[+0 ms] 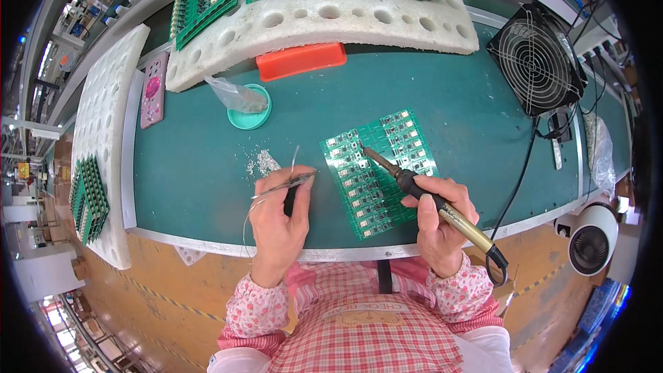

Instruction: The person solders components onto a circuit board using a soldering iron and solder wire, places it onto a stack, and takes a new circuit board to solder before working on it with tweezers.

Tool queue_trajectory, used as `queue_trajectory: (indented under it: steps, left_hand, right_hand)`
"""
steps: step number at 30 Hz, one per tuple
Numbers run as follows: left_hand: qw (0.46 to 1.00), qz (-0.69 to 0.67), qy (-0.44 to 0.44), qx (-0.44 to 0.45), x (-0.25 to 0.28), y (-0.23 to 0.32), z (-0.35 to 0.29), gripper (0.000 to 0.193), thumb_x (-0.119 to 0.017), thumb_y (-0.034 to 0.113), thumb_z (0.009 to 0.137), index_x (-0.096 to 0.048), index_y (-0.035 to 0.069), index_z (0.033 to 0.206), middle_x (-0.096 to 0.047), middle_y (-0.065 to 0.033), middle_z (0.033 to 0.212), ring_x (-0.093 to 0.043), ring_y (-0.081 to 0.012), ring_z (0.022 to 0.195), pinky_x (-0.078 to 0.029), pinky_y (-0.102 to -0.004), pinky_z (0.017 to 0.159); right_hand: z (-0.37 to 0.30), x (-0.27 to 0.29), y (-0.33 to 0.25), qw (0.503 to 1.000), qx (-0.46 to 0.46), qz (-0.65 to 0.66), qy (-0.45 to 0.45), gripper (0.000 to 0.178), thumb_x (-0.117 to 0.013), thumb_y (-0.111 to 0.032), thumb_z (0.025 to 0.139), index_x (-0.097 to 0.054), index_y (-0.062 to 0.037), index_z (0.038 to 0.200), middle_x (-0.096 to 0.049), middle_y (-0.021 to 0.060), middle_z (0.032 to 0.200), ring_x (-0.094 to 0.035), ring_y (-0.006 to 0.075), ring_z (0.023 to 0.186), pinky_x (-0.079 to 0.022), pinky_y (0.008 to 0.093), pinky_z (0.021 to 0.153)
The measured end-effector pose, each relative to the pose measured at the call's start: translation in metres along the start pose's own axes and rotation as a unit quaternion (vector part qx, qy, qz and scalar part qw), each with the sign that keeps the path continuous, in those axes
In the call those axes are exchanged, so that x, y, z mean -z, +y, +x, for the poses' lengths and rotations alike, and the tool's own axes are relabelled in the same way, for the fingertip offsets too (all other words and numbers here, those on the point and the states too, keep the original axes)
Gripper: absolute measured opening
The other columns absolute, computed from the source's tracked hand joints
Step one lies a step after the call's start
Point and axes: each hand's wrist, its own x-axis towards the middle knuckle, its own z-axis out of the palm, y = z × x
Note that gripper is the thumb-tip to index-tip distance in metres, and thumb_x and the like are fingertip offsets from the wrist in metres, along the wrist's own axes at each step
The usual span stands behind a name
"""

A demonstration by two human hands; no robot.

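A green circuit board panel (376, 178) lies slightly turned on the teal mat, with columns of small white and dark parts along both sides. My right hand (442, 231) grips a soldering iron (461, 224) like a pen, and its tip meets the panel's upper left part, near the second column of parts. Left of the panel, my left hand (276, 224) is closed around metal tweezers (284, 184); their points face the panel without reaching it. A thin silvery wire (296, 157) runs up and down past the same fingers. Beside that hand lies a pile of tiny pale parts (264, 163).
Behind are a teal dish (250, 119) with a clear bag (231, 94), a red box (302, 61) and a white foam tray (311, 27) bearing boards. A fan (535, 62) stands right, its cable trailing. A pink phone (153, 90) and another foam tray (103, 124) are left.
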Motion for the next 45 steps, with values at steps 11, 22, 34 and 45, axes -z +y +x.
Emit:
queue_trajectory:
  steps: [11,22,34,45]
  left_hand:
    - [1.0,-0.014,-0.013,0.003,-0.008,0.014,0.011,0.015,-0.067,-0.005,0.083,-0.07,-0.001,0.097,-0.071,-0.0086,0.103,-0.064,-0.0275,0.09,-0.048,-0.035,0.083]
    - [0.998,0.013,-0.004,-0.059,-0.023,0.008,0.018,0.02,-0.068,-0.007,0.081,-0.07,0.001,0.099,-0.07,-0.0096,0.1,-0.065,-0.0295,0.088,-0.049,-0.0363,0.08]
    - [0.997,0.024,-0.001,-0.071,-0.024,0.007,0.018,0.022,-0.07,-0.008,0.079,-0.069,0.001,0.1,-0.07,-0.0094,0.099,-0.064,-0.0282,0.087,-0.049,-0.0357,0.079]
    - [0.996,0.033,0.012,-0.084,-0.026,0.006,0.016,0.023,-0.07,-0.008,0.08,-0.068,0.002,0.1,-0.07,-0.0089,0.098,-0.065,-0.0281,0.086,-0.049,-0.0356,0.079]
  right_hand:
    - [0.005,-0.003,-0.007,0.999,-0.004,0.025,-0.035,0.021,-0.072,-0.008,0.087,-0.067,-0.0028,0.106,-0.073,0.0074,0.077,-0.065,0.0169,0.063,-0.051,0.0287,0.059]
    - [0.007,-0.013,-0.003,0.999,0.006,0.006,-0.039,0.021,-0.076,-0.007,0.083,-0.069,-0.0032,0.103,-0.068,0.0081,0.076,-0.06,0.0164,0.057,-0.047,0.0278,0.052]
    - [0.009,-0.015,-0.004,0.998,-0.004,0.011,-0.055,0.024,-0.077,-0.004,0.081,-0.07,-0.0026,0.104,-0.064,0.0076,0.071,-0.06,0.0157,0.056,-0.046,0.0275,0.05]
    - [0.012,-0.015,-0.007,0.998,0.002,0.01,-0.059,0.027,-0.078,0.0,0.077,-0.07,-0.0017,0.103,-0.068,0.0088,0.075,-0.063,0.0169,0.058,-0.049,0.0283,0.052]
